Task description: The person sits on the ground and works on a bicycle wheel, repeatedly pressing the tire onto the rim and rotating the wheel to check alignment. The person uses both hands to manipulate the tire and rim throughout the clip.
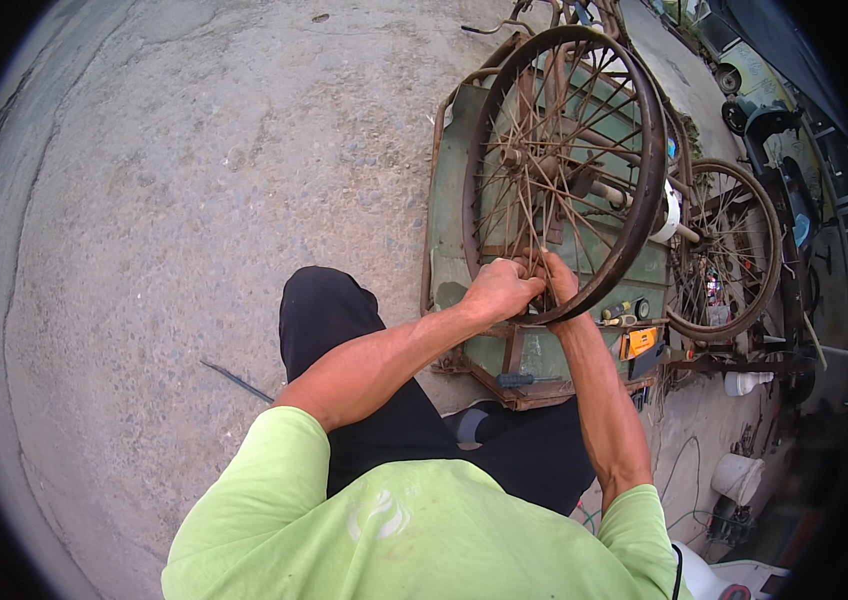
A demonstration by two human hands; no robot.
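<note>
A rusty spoked wheel [651, 200], its tyre off, stands tilted over a green metal cart bed [446, 190]. Both my hands meet at the near, lower part of its rim, among the spokes [516, 205]. My left hand [504, 290] comes from the left with its fingers closed in a pinch at a spoke close to the rim. From the other side, my right hand [558, 278] reaches past the rim, its fingers curled round the spokes beside the left fingertips. The exact point of grip is partly hidden by my fingers.
A screwdriver [516, 380] lies on the cart's near edge. Right of the wheel are an orange box [638, 344] and small tools. A second spoked wheel [773, 235] stands farther right, above a white bucket [738, 478]. A thin dark rod [234, 380] lies on the concrete at left.
</note>
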